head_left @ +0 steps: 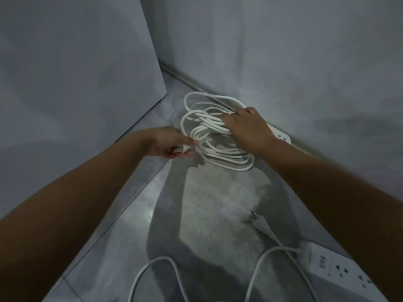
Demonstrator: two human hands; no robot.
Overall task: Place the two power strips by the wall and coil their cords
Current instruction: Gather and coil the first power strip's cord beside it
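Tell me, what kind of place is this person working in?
Probably a bare indoor corner of a room: plain grey walls meet a smooth, shiny floor, with a baseboard along the far wall. A power strip and a coiled cord lie on it.

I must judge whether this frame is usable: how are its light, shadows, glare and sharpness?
Head view: the light is dim and bluish. A glare patch shines on the floor, beside a broad dark shadow. The wide lens bends the wall edges. The left hand, the right hand and the coiled cord look slightly soft. The near power strip shows its sockets clearly.
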